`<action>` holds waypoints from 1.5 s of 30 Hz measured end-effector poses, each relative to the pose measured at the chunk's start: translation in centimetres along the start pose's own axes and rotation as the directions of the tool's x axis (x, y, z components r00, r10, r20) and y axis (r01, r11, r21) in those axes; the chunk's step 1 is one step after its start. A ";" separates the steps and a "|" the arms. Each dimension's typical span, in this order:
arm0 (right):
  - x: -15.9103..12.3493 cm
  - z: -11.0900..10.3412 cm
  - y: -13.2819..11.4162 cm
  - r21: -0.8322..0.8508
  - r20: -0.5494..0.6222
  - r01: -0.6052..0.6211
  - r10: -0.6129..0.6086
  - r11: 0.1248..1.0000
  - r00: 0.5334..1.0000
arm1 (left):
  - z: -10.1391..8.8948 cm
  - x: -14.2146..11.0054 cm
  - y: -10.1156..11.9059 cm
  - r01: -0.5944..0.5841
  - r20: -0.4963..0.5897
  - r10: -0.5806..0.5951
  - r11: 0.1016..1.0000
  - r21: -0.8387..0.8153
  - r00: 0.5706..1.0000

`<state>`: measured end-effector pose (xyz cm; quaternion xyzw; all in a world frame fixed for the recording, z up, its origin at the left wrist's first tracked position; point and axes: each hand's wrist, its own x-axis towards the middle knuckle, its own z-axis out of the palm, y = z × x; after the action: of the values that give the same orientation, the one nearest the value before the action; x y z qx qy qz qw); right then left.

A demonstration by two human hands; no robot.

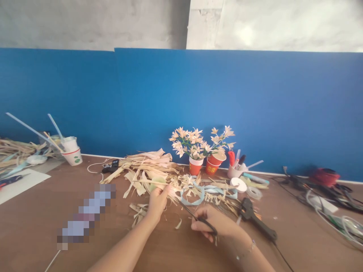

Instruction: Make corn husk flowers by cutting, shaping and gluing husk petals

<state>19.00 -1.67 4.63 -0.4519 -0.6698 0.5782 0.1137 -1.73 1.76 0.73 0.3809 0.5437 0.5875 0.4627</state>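
My left hand pinches a pale strip of dried husk between thumb and fingers, over the middle of the table. My right hand is closed around the dark handles of a pair of scissors. The blades point up and left, with their tips close to the held strip. Whether they touch it, I cannot tell. Behind my hands lies a loose pile of dried husks, with small cut scraps around it. A loop of light blue ribbon rests just beyond the scissors.
Pale flowers stand in red paper cups by the blue partition. A black glue gun lies to the right, near my right wrist. Cables tangle far right. On the left are a white cup and a pixelated object.
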 end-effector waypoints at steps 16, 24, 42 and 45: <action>-0.1 -0.3 -0.1 -0.051 0.019 -0.036 0.037 0.998 0.999 | -0.1 -0.2 0.1 0.032 0.255 -0.055 0.995 0.093 0.965; -0.1 -0.3 0.0 -0.052 0.035 -0.043 0.044 0.998 0.998 | -0.2 -0.4 0.5 0.048 0.313 -0.074 0.995 0.091 0.947; 0.3 -0.2 0.5 -0.091 0.023 0.023 -0.021 0.996 1.000 | -0.1 -1.0 1.6 0.105 0.309 -0.118 0.993 0.058 0.944; 0.3 -0.2 0.4 -0.096 0.021 0.044 -0.042 0.994 0.999 | -0.1 -1.0 1.5 0.110 0.306 -0.120 0.993 0.049 0.945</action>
<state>19.17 -1.33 4.23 -0.4368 -0.7077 0.5467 0.0977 -1.70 0.86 2.22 0.4428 0.4952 0.4844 0.5693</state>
